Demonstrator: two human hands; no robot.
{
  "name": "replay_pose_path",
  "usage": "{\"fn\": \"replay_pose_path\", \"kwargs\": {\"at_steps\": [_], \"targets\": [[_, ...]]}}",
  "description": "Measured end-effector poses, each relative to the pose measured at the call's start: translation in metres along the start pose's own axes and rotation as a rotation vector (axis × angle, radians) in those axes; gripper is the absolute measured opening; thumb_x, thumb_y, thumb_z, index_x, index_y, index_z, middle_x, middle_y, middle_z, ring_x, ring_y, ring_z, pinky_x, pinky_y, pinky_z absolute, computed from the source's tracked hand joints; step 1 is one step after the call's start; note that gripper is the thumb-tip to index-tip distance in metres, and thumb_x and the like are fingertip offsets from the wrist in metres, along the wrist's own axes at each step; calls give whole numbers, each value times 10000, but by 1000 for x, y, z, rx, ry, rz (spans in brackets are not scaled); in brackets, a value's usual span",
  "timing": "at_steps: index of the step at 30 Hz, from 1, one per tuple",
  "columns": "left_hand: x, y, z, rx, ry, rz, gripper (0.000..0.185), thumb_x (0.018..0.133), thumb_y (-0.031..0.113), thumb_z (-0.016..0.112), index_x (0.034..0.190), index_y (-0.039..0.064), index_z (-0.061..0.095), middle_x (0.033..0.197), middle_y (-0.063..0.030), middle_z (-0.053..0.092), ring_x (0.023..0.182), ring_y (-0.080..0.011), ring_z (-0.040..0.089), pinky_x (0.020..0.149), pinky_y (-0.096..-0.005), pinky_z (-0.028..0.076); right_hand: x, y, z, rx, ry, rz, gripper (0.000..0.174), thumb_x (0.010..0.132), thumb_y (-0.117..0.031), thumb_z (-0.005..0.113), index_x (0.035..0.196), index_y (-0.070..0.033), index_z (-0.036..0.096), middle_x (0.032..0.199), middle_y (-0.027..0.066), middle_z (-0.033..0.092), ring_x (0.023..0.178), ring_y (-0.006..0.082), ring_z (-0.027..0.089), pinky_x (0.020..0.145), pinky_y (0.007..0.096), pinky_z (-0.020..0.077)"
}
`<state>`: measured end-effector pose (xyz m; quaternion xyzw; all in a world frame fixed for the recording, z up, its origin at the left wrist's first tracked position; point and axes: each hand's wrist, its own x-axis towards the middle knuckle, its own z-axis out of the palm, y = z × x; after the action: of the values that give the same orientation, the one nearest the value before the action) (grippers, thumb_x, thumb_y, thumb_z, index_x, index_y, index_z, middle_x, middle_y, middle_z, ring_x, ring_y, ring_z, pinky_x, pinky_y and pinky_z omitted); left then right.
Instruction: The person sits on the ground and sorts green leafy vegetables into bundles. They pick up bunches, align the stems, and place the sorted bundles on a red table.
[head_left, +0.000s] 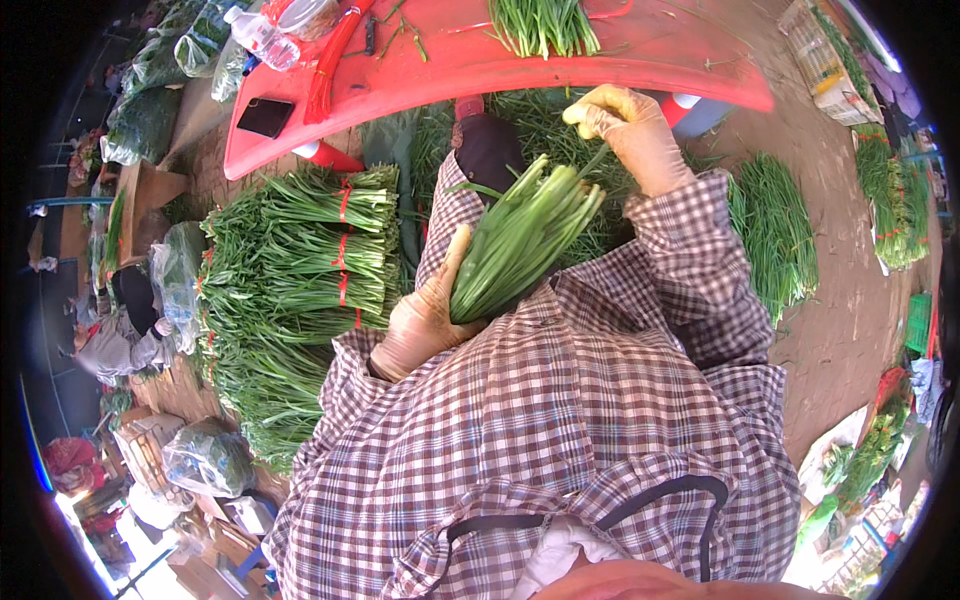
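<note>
My left hand (427, 322), in a thin glove, grips a bunch of long green leafy stalks, which look like garlic chives (517, 247), held slantwise against my lap. The pale cut ends point up and to the right. Above and right of these ends is my right hand (619, 124), also gloved and stained yellow at the fingertips. Its fingers are bent together, and a thin green stalk (596, 161) runs down from it towards the bunch. Another loose bunch (544, 30) lies on the red table (450, 71) in front.
Stacked bundles tied with red bands (330, 262) stand at my left. On the table are a phone (265, 117), a plastic bottle (262, 37), red ties (326, 75) and a dark-handled tool (370, 36). Loose greens (776, 232) lie on the right floor. A person (120, 345) sits far left.
</note>
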<state>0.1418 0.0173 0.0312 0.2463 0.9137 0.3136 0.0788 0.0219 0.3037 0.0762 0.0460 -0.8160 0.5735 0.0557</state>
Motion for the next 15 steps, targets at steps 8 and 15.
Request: {"fn": "replay_pose_path", "kwargs": {"at_steps": [8, 15], "targets": [[2, 10, -13, 51, -24, -3, 1084, 745, 352, 768, 1523, 46, 79, 1295, -199, 549, 1031, -318, 640, 801, -347, 538, -21, -1, 38, -527, -612, -492, 190, 814, -333, 635, 870, -158, 684, 853, 22, 679, 883, 218, 633, 874, 408, 411], [-4, -5, -12, 39, 56, 30, 1113, 701, 373, 796, 1529, 92, 108, 1407, -192, 458, 1105, -303, 615, 838, -344, 538, 1, 35, -11, 141, -67, -9, 107, 891, -100, 596, 936, -15, 642, 793, 47, 660, 758, 120, 628, 746, 284, 498]]}}
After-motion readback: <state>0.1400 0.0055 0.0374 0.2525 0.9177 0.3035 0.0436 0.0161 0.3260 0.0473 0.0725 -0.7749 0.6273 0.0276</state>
